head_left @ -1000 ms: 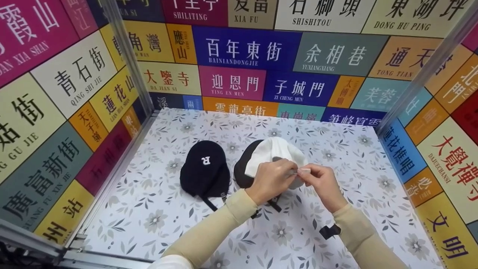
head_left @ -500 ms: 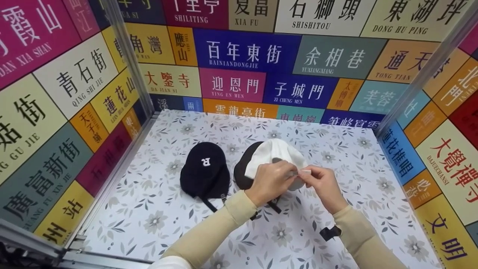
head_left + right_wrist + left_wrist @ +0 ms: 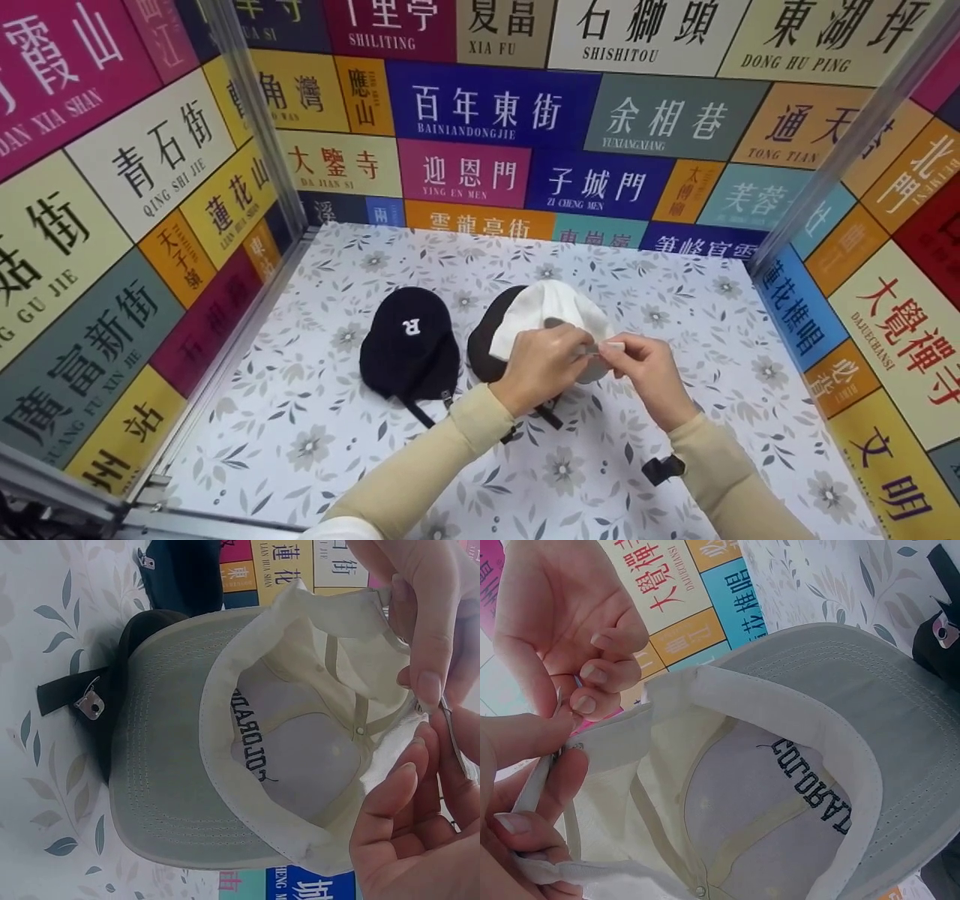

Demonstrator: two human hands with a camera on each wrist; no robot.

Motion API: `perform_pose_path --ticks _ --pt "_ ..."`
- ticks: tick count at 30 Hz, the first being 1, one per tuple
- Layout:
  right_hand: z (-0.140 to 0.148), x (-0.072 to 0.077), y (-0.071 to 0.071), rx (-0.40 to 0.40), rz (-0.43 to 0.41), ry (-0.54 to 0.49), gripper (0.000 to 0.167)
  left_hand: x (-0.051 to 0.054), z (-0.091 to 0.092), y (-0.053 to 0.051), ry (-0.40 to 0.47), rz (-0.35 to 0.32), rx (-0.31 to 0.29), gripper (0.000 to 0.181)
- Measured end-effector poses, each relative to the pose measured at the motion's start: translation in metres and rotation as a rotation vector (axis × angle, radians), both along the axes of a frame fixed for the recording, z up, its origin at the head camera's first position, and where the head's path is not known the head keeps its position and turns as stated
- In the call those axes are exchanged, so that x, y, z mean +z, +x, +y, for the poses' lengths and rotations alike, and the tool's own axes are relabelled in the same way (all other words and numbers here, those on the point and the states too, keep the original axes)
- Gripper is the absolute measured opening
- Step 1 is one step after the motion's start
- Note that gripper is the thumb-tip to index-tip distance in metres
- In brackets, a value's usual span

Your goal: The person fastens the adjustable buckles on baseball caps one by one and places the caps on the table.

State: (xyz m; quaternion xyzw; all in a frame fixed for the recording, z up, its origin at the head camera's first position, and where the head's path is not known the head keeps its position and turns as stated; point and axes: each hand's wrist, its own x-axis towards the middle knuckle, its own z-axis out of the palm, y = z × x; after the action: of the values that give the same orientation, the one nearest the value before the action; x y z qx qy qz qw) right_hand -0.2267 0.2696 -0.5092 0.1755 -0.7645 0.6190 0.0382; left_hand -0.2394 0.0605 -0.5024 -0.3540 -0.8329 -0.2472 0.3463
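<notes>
A white cap (image 3: 555,300) with a grey brim (image 3: 165,757) is held up between both hands, its hollow side facing the wrist cameras. Dark lettering shows through inside the crown. At the back opening, my left hand (image 3: 546,364) pinches the narrow strap (image 3: 534,787) between thumb and fingers. My right hand (image 3: 649,375) pinches the strap's end from the other side, thumb against fingertips. Small metal shows at the strap, mostly covered by the fingers. Behind the white cap lies a dark brown cap (image 3: 486,361), partly hidden by it.
To the left, a navy cap (image 3: 412,337) with a white letter R lies on the flower-patterned table (image 3: 300,450). Its strap trails toward the front. Panels printed with characters (image 3: 487,105) wall in the back and sides, with metal posts (image 3: 259,112) at the corners.
Both hands keep their pinch on the strap, with barely any finger movement. The head view has shifted slightly; the caps lie as before.
</notes>
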Motion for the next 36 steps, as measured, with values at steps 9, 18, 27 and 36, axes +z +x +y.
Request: perform_pose_path --ticks 9,18,27,36 --pt "0.0032 -0.0005 0.0002 -0.003 0.012 -0.001 0.023 -0.0024 -0.0027 -0.0009 -0.004 -0.002 0.003 0.015" --pt "0.0029 -0.0038 -0.0020 -0.023 0.015 0.008 0.025 -0.0019 -0.0022 -0.0002 -0.012 -0.004 0.012 0.015" --pt "0.0028 -0.0050 -0.0012 -0.003 -0.031 -0.034 0.025 -0.0026 -0.0002 0.0016 0.000 -0.002 0.007 0.013" --pt "-0.0028 -0.0047 0.0006 0.060 -0.035 -0.086 0.022 -0.0009 0.0015 0.0030 -0.013 0.003 -0.003 0.011"
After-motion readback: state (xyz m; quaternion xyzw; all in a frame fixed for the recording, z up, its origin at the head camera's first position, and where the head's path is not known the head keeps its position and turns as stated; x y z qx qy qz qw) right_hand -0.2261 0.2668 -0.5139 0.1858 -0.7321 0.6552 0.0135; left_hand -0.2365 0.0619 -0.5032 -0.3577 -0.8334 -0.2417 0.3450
